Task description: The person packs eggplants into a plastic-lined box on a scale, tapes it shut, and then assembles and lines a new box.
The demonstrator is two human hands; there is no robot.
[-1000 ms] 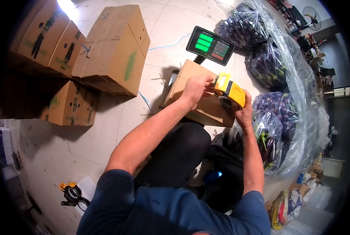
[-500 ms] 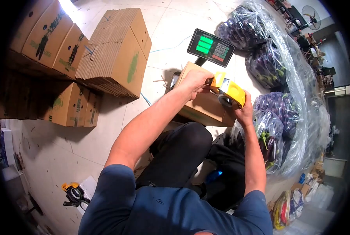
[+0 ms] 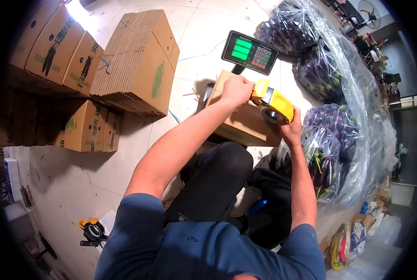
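1. My right hand (image 3: pixel 291 130) is clamped on the yellow tape dispenser (image 3: pixel 274 103).
2. The tape dispenser rests on top of the cardboard box (image 3: pixel 246 126).
3. My left hand (image 3: pixel 236 91), fingers curled together, presses the cardboard box just beside it.

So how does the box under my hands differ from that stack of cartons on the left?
The box is assembled; the stack is flattened cartons on edge. The box has the left hand and dispenser on it; the stack is untouched. Both are brown cardboard.
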